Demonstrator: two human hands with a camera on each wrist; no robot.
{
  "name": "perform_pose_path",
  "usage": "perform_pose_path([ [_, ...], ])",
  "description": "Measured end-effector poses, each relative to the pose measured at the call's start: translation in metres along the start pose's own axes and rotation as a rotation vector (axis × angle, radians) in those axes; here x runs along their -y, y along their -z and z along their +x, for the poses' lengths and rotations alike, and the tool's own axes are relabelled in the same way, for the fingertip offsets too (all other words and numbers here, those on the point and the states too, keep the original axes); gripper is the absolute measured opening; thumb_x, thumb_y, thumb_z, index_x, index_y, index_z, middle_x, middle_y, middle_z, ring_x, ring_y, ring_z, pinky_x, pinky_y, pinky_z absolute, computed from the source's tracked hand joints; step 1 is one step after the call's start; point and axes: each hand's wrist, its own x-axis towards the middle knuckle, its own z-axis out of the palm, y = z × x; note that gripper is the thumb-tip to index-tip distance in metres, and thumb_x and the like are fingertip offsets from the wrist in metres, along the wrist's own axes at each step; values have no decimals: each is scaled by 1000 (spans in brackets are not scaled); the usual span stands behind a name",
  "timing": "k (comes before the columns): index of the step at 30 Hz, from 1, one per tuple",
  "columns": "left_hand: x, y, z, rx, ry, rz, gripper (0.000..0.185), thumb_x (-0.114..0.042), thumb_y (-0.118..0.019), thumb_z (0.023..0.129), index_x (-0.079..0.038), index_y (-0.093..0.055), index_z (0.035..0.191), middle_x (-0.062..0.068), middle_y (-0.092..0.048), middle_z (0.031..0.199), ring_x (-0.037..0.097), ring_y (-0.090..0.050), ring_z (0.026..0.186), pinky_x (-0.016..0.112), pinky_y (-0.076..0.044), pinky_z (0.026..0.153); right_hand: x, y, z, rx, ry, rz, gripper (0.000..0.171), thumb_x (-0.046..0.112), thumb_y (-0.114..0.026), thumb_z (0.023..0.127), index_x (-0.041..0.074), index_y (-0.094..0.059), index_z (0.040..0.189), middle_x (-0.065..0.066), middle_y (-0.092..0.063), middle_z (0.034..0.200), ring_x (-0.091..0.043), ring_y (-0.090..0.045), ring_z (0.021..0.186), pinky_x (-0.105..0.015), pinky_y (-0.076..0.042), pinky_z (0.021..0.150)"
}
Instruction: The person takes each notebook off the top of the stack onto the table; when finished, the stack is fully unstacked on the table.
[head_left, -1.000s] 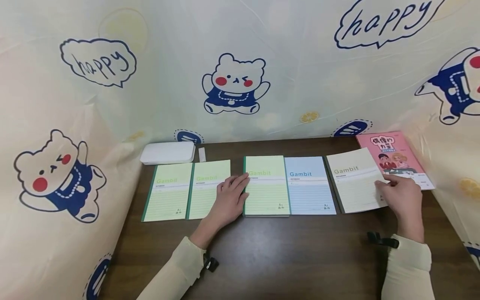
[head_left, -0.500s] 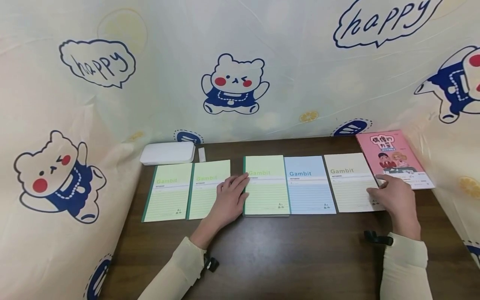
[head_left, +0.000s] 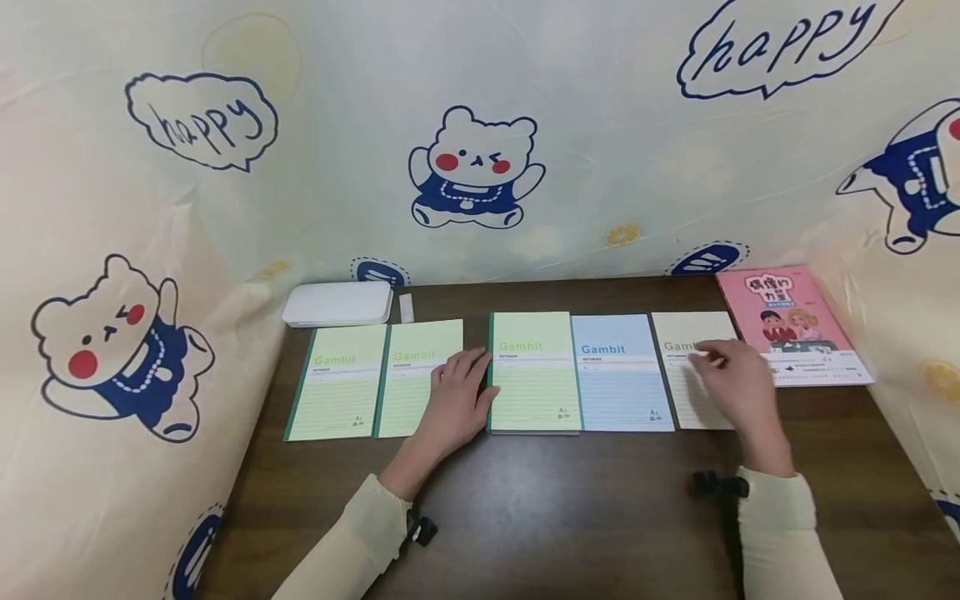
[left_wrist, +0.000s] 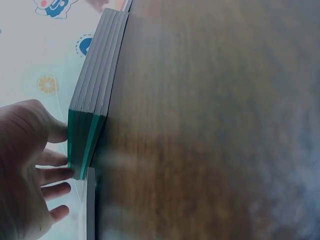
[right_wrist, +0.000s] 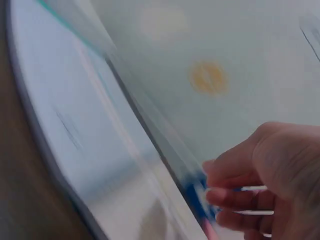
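Left hand point(head_left: 457, 392) loose against green stack's edge point(left_wrist: 81, 142); right hand point(head_left: 738, 383) empty over cream notebook point(head_left: 690, 396)

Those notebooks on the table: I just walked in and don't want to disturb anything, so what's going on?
A person's left hand touches the spine side of the green notebook stack. Their right hand is over the cream notebook, seemingly holding nothing. The blue notebook lies between that stack and the cream one. Two more green notebooks lie to the left, and a pink book lies at the far right.
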Motion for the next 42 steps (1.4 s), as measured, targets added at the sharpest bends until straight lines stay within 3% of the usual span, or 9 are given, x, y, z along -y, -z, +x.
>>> perform_pose_path([
  [5,-1,2,-2,15,-6,27,56,-40,-53,103,-13,-45,151,5,-51,146,25,-35,140,54,-29,106,57,-55,-8,88,231,88,38,23,-68,96,2,-67,127,-17,-67,112,-34,-59,103,-52,-43,86],
  [9,-2,2,-3,13,-13,0,58,-42,-54,102,-12,-46,151,7,-47,151,26,-35,141,54,-29,105,86,-90,-19,201,278,95,54,35,-62,100,3,-56,142,-18,-56,139,-36,-49,126,-56,-37,104],
  [12,-4,3,-3,29,-26,-6,58,-40,-54,102,-12,-45,152,9,-42,155,28,-34,142,55,-29,106,95,-104,-26,224,264,92,58,38,-56,102,3,-49,148,-16,-49,149,-33,-45,129,-53,-37,104],
  [15,-6,6,-3,56,-30,21,57,-37,-55,103,-13,-44,153,10,-40,157,30,-33,143,54,-29,107,95,-108,-29,220,266,96,56,38,-50,105,4,-46,149,-13,-46,152,-29,-45,122,-49,-39,99],
  [21,-10,13,-5,87,5,33,54,-30,-60,100,-12,-47,150,10,-56,140,29,-42,130,51,-34,100,91,-110,-30,202,290,88,50,32,-48,106,5,-47,149,-11,-48,151,-27,-46,117,-47,-40,92],
  [26,-14,16,-6,45,142,-194,45,-22,-66,97,-11,-60,140,6,-66,117,23,-57,101,42,-45,86,92,-110,-30,186,319,48,49,28,-52,105,4,-49,148,-12,-50,149,-29,-47,117,-48,-40,92],
  [32,-10,16,-6,-68,299,-452,30,-13,-72,92,-11,-69,122,-4,-64,88,14,-58,72,33,-49,67,95,-111,-29,202,307,27,50,28,-53,104,4,-50,147,-12,-51,149,-29,-47,118,-48,-40,95],
  [37,0,22,-18,-61,361,-485,41,-8,-73,90,-12,-65,130,-2,-63,90,15,-58,71,33,-49,64,96,-113,-29,202,313,15,49,30,-54,103,4,-52,145,-10,-51,148,-27,-47,117,-45,-40,94],
  [42,7,36,-41,-25,369,-421,47,-8,-72,90,-17,-64,136,-3,-64,93,13,-59,72,33,-49,65,94,-111,-30,182,312,25,51,35,-54,103,2,-56,142,-10,-52,148,-28,-47,116,-47,-40,94],
])
